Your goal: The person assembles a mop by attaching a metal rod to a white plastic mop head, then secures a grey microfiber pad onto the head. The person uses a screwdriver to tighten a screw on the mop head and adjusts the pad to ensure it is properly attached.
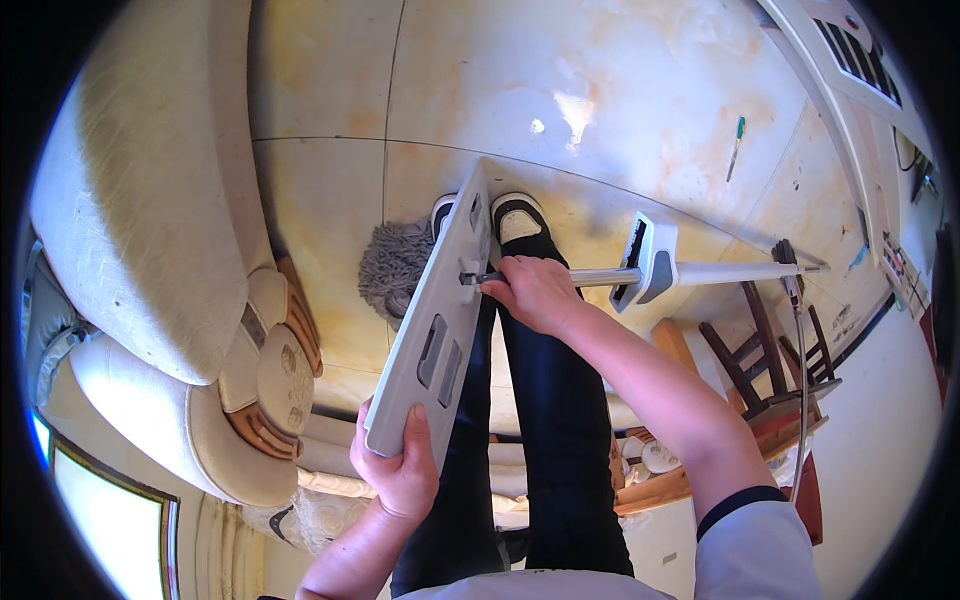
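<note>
Mop plate: here it is, the long grey plate [440, 305], held up on a slant in front of the legs, its far end up between the shoes and its near end in the left hand; one face is turned from us.
Left hand: and the left hand [398, 468] has that near end, thumb flat on the slotted face, fingers clamped round the edge, their tips hidden behind it.
Right hand: over to the right hand [538, 292], fingers closed on the pole [605, 277] just beside the joint [470, 280] on the plate; the back of the hand covers much of that grip.
Pole: out it runs to the right, metal first, through a white and grey collar [655, 262], then into a white sleeve [725, 272]; the far tip meets a dark clip [783, 252], and whether they touch, I cannot tell.
Shaggy pad: down on the floor [320, 210], a grey shaggy pad [395, 262], its right side cut off by the plate.
Shoes: the right shoe [519, 222] shows its pale toe; the left shoe [442, 214] is mostly behind the plate.
Floor tool: out ahead lies a slim tool [737, 148] with a green and yellow handle, too small to name surely.
Edges: pale sofa [140, 200] on the left, bright window [110, 510] cropped by the dark rim, dark wooden chair [765, 360] at right, partly masked.
</note>
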A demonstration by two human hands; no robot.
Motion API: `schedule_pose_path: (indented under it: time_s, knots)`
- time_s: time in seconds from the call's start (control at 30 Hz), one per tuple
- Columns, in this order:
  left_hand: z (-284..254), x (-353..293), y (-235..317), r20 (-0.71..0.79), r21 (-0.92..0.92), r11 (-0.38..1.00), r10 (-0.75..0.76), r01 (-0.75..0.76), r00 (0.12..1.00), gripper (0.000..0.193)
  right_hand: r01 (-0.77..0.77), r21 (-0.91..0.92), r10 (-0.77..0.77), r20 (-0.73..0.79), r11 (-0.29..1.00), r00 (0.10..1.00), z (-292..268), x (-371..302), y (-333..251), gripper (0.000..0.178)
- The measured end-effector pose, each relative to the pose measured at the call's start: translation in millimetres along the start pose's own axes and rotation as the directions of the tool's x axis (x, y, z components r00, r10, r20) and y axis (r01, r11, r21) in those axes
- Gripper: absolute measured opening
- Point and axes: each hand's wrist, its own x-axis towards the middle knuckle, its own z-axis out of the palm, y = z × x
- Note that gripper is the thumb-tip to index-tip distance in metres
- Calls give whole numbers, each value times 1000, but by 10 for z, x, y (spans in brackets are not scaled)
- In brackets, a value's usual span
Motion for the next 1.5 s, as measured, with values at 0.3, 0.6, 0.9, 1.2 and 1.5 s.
schedule_pose_path:
  time_s: [0.3, 0.6, 0.9, 1.2, 1.5]
  knots:
    - [102, -27, 154, 39, 128, 989, 74, -78, 997, 21, -53, -2, 53, 24, 999, 998, -89, -12, 22, 36]
    - [329, -105, 353, 88, 127, 984, 114, -124, 990, 28, -55, -42, 50, -112, 998, 992, -25, -137, 93, 31]
    - [346, -109, 382, 81, 58, 998, 31, -36, 996, 21, -4, -32, -2, -192, 999, 981, -130, -88, 105, 25]
    - [215, -84, 244, 92, 116, 988, 89, -99, 992, 22, 78, -59, -90, -230, 995, 969, -38, -190, 142, 28]
    - [-13, 34, 60, 113, 83, 991, 98, -108, 989, 22, 149, 32, -141, -175, 988, 974, -68, -172, 128, 30]
